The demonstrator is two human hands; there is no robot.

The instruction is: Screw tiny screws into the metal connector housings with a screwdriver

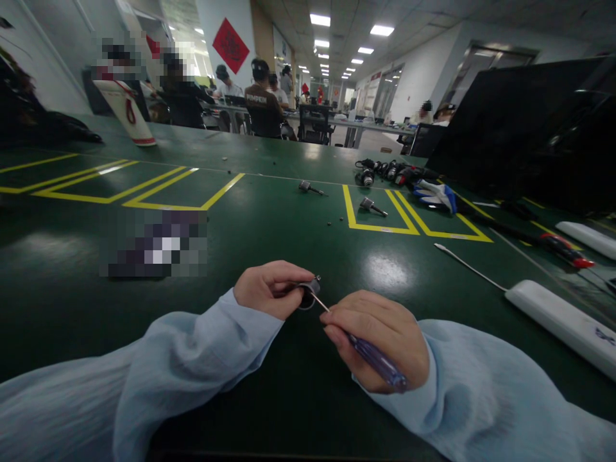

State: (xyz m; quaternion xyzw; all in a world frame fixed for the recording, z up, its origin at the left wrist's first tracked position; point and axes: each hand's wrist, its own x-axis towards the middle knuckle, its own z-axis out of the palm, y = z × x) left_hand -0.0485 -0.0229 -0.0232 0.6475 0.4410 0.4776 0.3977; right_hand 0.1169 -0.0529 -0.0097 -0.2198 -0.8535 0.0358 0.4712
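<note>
Pinched between the thumb and fingers of my left hand (272,289) is a small grey metal ring-shaped part (312,286), its round opening turned toward me. My right hand (378,333) is closed round a screwdriver (378,360) with a see-through purple handle. The thin shaft points up and left, and its tip meets the ring part or lies inside its opening; which one, I cannot tell. Farther off on the green table lie two metal parts with shafts, one (310,187) outside the yellow markings and another (373,206) inside a yellow-taped box.
A white power strip (563,321) with a cable lies at the right. Behind it are a red-and-black tool (565,250), a blue-and-white glove (436,196) and a heap of dark parts (380,171). A pixelated object (158,247) lies left; a white cup (128,115) stands behind.
</note>
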